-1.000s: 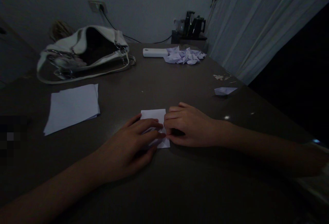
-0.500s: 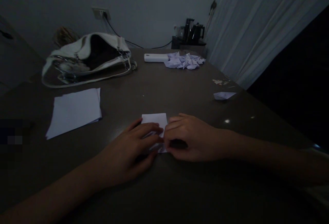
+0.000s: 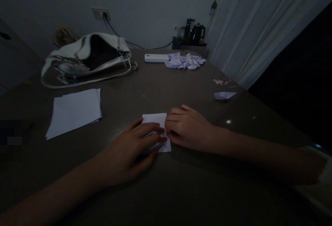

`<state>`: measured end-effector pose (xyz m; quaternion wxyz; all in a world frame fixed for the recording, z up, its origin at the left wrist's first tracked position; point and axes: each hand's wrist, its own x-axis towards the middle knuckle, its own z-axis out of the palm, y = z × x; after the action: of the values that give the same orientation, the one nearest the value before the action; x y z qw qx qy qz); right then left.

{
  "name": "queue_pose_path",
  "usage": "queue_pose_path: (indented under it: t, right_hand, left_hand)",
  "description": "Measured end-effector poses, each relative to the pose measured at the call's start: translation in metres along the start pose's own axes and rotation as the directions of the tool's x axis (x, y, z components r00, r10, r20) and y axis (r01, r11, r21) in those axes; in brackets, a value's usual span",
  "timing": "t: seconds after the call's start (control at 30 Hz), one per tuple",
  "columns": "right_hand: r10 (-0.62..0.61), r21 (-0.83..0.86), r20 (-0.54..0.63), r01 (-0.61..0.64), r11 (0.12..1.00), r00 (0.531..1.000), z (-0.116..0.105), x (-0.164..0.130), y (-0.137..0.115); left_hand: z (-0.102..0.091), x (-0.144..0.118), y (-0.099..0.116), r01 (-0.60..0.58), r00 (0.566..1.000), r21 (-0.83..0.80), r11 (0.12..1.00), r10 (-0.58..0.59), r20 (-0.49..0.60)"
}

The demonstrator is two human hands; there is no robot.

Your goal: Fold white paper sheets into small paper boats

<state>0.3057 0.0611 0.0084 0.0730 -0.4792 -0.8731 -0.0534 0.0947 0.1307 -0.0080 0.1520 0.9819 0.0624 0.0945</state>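
A small folded sheet of white paper (image 3: 155, 118) lies flat on the dark table, partly covered by my fingers. My left hand (image 3: 133, 150) rests over its left side with the fingers apart, fingertips touching the paper. At the paper's right edge, the fingers of my right hand (image 3: 188, 125) are curled together in a pinch on that edge. The curled fingers hide exactly how much paper they hold. Creases show near the sheet's lower part, between the two hands.
A stack of white sheets (image 3: 75, 111) lies at left, with a white handbag (image 3: 103, 41) behind it. A folded paper boat (image 3: 224, 95) sits at right. Farther back are a white bar-shaped object (image 3: 156, 58), several folded papers (image 3: 186, 61) and a black kettle (image 3: 197, 33).
My right hand has moved up along the paper's right edge, and its fingers have closed up, uncovering the lower right corner. My left hand has hardly moved.
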Motion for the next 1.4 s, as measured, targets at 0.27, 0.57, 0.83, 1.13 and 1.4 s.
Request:
queue_pose_path:
  t: [0.27, 0.57, 0.83, 1.13, 1.4]
  right_hand:
    - [0.09, -0.072, -0.004, -0.09, 0.993, 0.996, 0.003, 0.019, 0.017]
    - [0.18, -0.073, 0.005, -0.179, 0.981, 0.984, 0.004, 0.026, 0.03]
    - [0.203, -0.128, -0.063, -0.209, 0.969, 0.977, 0.014, 0.026, 0.034]
    - [0.291, 0.221, -0.082, -0.267, 0.938, 0.953, 0.023, 0.025, 0.048]
    - [0.246, 0.251, -0.022, -0.232, 0.94, 0.969, 0.015, 0.022, 0.051]
  left_hand:
    - [0.002, 0.0, -0.002, -0.014, 1.0, 0.014, 1.0, 0.014, -0.011]
    - [0.001, -0.002, -0.001, 0.005, 1.0, -0.011, 1.0, -0.005, -0.023]
    - [0.002, -0.002, -0.001, 0.001, 1.0, 0.017, 1.0, -0.001, 0.0]
    - [0.002, -0.003, -0.004, -0.006, 1.0, -0.001, 1.0, 0.006, -0.028]
    - [0.001, -0.003, -0.002, 0.008, 1.0, 0.04, 0.999, -0.009, 0.02]
